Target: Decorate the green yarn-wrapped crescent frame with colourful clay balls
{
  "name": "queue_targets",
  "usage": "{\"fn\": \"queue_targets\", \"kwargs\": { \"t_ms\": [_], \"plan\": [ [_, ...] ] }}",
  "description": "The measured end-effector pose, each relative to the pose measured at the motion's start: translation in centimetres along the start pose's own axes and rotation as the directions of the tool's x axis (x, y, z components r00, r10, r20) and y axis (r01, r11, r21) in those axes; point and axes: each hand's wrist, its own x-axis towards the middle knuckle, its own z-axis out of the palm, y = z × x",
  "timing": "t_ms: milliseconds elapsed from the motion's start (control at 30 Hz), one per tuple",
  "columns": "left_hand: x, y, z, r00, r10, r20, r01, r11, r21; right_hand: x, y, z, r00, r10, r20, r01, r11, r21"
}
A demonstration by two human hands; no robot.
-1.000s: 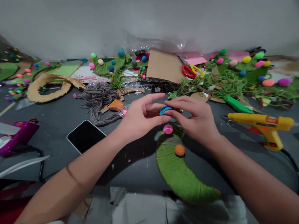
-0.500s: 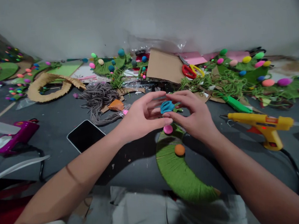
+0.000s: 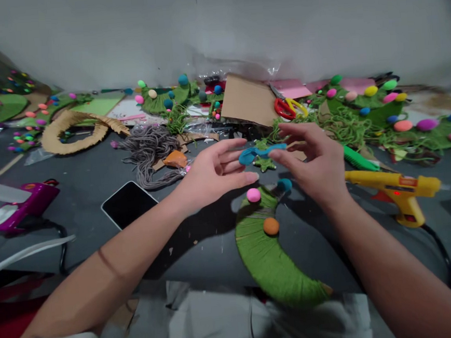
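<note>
A blue strip of cloth or felt (image 3: 261, 153) is stretched between my hands, its left end bunched. My right hand (image 3: 314, 162) pinches the strip's right end between thumb and fingers. My left hand (image 3: 216, 175) has its thumb and fingers apart, fingertips at the bunched end; whether they touch it is unclear. Below lies a crescent wrapped in green yarn (image 3: 263, 249), with a pink ball (image 3: 253, 195) and an orange ball (image 3: 271, 226) on it. A blue ball (image 3: 284, 185) is by its upper tip. Green star shapes (image 3: 264, 163) show behind the strip.
A yellow glue gun (image 3: 402, 189) stands at right beside a green-handled tool (image 3: 359, 158). A phone (image 3: 129, 203), grey yarn (image 3: 149, 149) and a purple glue gun (image 3: 21, 203) are at left. Red-and-yellow scissors (image 3: 289, 108), cardboard (image 3: 247, 99) and decorated green crescents line the back.
My right hand has moved right, drawing the blue strip out of its bunch into a longer piece. The blue ball and green stars have come into view. My left hand has stayed nearly still.
</note>
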Motion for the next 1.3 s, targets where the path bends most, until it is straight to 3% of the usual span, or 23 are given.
{"fn": "queue_targets", "kwargs": {
  "t_ms": [100, 200, 267, 333, 367, 433, 500, 533, 600, 667, 733, 867, 933, 1033, 1100, 1233, 1300],
  "plan": [
    [0.0, -0.4, 0.1, 0.998, 0.019, 0.059, -0.017, 0.999, -0.04, -0.5, -0.3, 1.0, 0.982, -0.071, 0.172, 0.065, 0.997, 0.041],
    [-0.2, -0.7, 0.4, 0.998, 0.057, -0.003, -0.057, 0.998, 0.025, -1.0, -0.9, 1.9, 0.972, -0.091, 0.218, 0.078, 0.995, 0.068],
    [-0.4, -0.7, 0.6, 0.996, 0.076, -0.047, -0.072, 0.994, 0.088, -1.0, -1.1, 2.1, 0.974, -0.045, 0.22, 0.026, 0.995, 0.092],
    [-0.6, -0.6, 0.7, 0.994, 0.09, -0.063, -0.08, 0.985, 0.151, -0.9, -1.2, 1.8, 0.966, 0.06, 0.25, -0.102, 0.982, 0.16],
    [-0.7, -0.5, 0.7, 0.993, 0.095, -0.063, -0.083, 0.981, 0.177, -0.8, -1.2, 1.5, 0.945, 0.131, 0.301, -0.199, 0.958, 0.206],
    [-0.8, -0.2, 0.4, 0.995, 0.091, -0.032, -0.082, 0.974, 0.213, -0.5, -1.0, 0.6, 0.855, 0.227, 0.466, -0.392, 0.871, 0.295],
    [-0.7, 0.3, 0.0, 0.997, 0.07, 0.03, -0.074, 0.978, 0.197, -0.3, -0.7, -0.4, 0.763, 0.184, 0.62, -0.491, 0.789, 0.369],
    [-0.7, 0.7, -0.3, 0.996, 0.055, 0.066, -0.066, 0.982, 0.175, -0.1, -0.7, -0.9, 0.757, 0.138, 0.639, -0.483, 0.776, 0.405],
    [-0.6, 1.6, -0.6, 0.992, 0.034, 0.119, -0.049, 0.99, 0.131, 0.2, -0.8, -1.7, 0.837, 0.087, 0.541, -0.374, 0.812, 0.448],
    [-0.6, 2.7, -0.3, 0.989, 0.016, 0.147, -0.033, 0.992, 0.12, 0.5, -1.3, -2.0, 0.937, 0.078, 0.339, -0.218, 0.891, 0.398],
    [-0.7, 3.6, 0.6, 0.983, -0.001, 0.181, -0.018, 0.995, 0.103, 0.6, -2.2, -1.7, 0.978, 0.035, 0.207, -0.092, 0.957, 0.274],
    [-1.0, 3.9, 3.7, 0.96, -0.099, 0.263, 0.143, 0.978, -0.152, -0.2, -4.0, -0.3, 0.965, -0.171, 0.2, 0.165, 0.985, 0.05],
    [-1.1, 3.3, 5.3, 0.97, -0.142, 0.195, 0.2, 0.926, -0.32, -1.0, -4.8, 0.4, 0.942, -0.267, 0.202, 0.268, 0.963, 0.019],
    [-1.0, 2.5, 7.1, 0.983, -0.173, 0.056, 0.179, 0.867, -0.465, -1.5, -5.0, 0.7, 0.877, -0.379, 0.295, 0.387, 0.921, 0.031],
    [-0.6, 2.3, 7.7, 0.982, -0.186, 0.018, 0.171, 0.855, -0.49, -0.7, -4.2, 0.5, 0.86, -0.402, 0.314, 0.424, 0.906, 0.0],
    [0.8, 2.9, 8.2, 0.994, -0.11, -0.002, 0.095, 0.872, -0.48, 1.9, -1.8, -0.9, 0.931, -0.318, 0.178, 0.346, 0.924, -0.163],
    [1.6, 3.1, 8.4, 0.997, -0.076, -0.004, 0.064, 0.876, -0.478, 2.1, -1.8, -1.4, 0.933, -0.319, 0.165, 0.341, 0.932, -0.124]
  ]
}}
